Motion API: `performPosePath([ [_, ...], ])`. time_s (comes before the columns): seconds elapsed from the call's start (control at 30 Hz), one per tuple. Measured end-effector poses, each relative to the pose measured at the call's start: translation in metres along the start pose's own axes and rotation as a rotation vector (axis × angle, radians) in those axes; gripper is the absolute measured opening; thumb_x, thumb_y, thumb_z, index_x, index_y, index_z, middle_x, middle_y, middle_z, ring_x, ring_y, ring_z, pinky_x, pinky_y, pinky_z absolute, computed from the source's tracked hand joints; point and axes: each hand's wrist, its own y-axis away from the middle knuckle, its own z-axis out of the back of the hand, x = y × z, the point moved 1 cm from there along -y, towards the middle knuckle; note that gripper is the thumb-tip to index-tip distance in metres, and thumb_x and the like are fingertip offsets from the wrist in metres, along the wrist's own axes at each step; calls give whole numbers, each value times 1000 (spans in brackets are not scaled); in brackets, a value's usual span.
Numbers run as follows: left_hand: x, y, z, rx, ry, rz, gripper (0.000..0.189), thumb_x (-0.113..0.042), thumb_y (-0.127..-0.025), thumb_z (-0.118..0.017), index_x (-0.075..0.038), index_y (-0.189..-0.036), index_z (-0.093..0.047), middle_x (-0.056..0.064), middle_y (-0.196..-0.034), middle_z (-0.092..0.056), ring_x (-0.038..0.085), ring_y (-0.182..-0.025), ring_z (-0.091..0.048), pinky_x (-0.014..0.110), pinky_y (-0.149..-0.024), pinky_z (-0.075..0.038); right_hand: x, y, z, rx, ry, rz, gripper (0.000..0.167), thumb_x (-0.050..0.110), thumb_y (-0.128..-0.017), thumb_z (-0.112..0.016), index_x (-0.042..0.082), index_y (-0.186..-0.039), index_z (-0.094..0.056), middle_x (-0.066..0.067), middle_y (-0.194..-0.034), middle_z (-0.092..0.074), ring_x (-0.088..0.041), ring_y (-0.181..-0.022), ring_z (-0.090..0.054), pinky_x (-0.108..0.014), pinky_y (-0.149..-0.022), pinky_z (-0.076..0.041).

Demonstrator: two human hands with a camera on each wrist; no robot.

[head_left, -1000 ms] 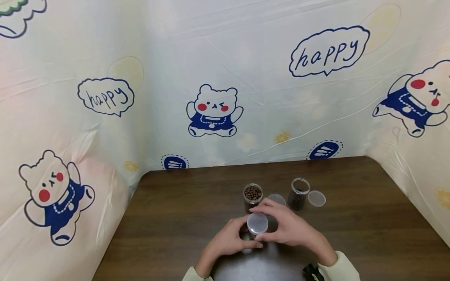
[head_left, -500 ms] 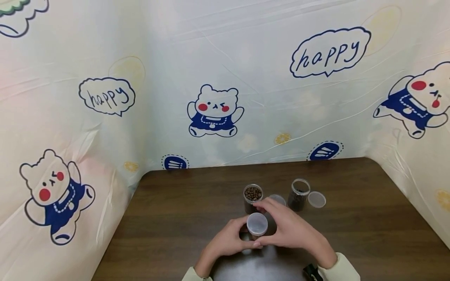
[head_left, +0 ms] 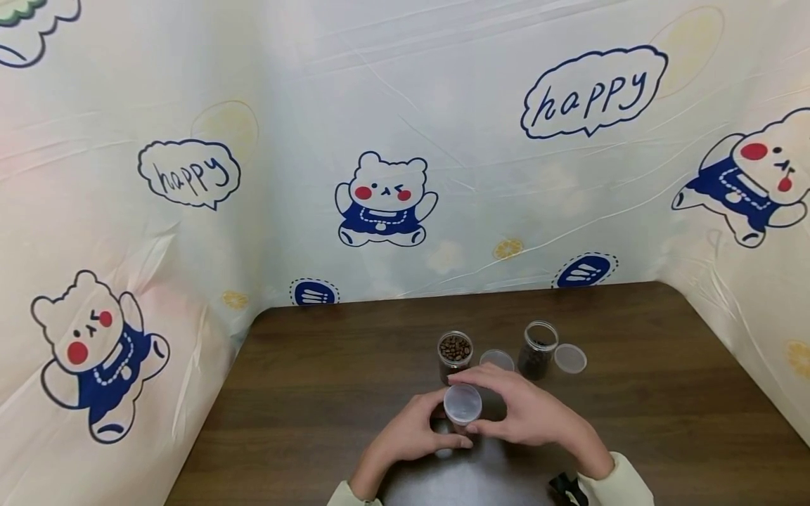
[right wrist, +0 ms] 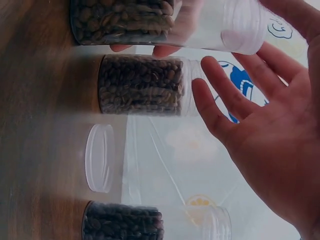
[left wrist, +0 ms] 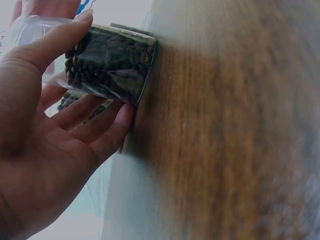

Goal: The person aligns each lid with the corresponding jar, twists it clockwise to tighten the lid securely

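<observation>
A clear jar of coffee beans [left wrist: 107, 62] stands upright on the table between both hands. Its translucent screw lid [head_left: 463, 403] sits on top. My left hand [head_left: 414, 429] grips the jar's body, with the thumb on the near side and the fingers round the far side. My right hand [head_left: 534, 414] has its thumb and index finger about the lid's rim, while its other fingers are spread apart in the right wrist view. Just behind stands an uncovered jar nearly full of beans [head_left: 455, 348], partly hidden by the right hand in the head view.
Another uncovered jar [head_left: 538, 351], partly filled with dark beans, stands at the back right. One loose lid [head_left: 497, 360] lies between the two uncovered jars, and a second loose lid [head_left: 571, 358] lies farther right. Patterned cloth [head_left: 405, 267] hangs behind the brown table [head_left: 329, 365].
The right fingers and thumb shift round the lid, closing in toward the left thumb and then drawing back to the right. The left hand and jar stay nearly in place.
</observation>
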Motion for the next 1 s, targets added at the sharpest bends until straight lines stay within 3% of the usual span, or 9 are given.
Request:
performPosePath([
  [0.23,0,0,-1,-3,-4,8,57,-38,-86,-88,-33,-136,-62,-10,-123,-74,1,-112,-69,22,-99,-55,-2,-4,-6,-46,17,-9,62,40,-87,-87,30,-143,-61,10,-132,-65,-5,-114,-62,-30,-92,-56],
  [0.37,0,0,-1,-3,-8,13,56,-38,-87,-88,-34,-137,-62,-10,-125,-74,1,-113,-69,24,-100,-55,-1,-6,-12,-99,30,-9,55,40,-84,-90,25,-131,-66,12,-123,-64,-2,-104,-61,-26,-86,-55],
  [0.57,0,1,0,5,-12,11,56,-38,-89,-86,-34,-139,-61,-9,-127,-74,2,-114,-68,25,-100,-55,0,-7,-17,-141,112,-74,55,59,-78,-88,27,-115,-63,17,-109,-60,2,-93,-57,-22,-80,-54],
  [0.7,0,0,1,6,-35,-2,58,-34,-90,-85,-29,-143,-60,-6,-132,-72,4,-119,-67,24,-102,-55,1,-6,-14,-110,191,-103,75,73,-77,-81,22,-130,-63,11,-120,-64,-3,-104,-62,-31,-89,-57],
  [0.8,0,-1,1,-4,-60,-14,60,-35,-90,-86,-28,-143,-60,-5,-134,-71,4,-121,-66,24,-103,-54,1,-4,-10,-66,164,-116,91,73,-79,-78,18,-148,-55,4,-136,-62,-10,-118,-64,-40,-98,-57],
  [1.0,0,0,0,-12,-52,-10,58,-39,-87,-88,-31,-137,-61,-10,-126,-72,1,-115,-67,23,-102,-54,2,1,0,-17,56,-67,88,57,-86,-82,23,-159,-45,4,-147,-58,-17,-130,-61,-43,-104,-55],
])
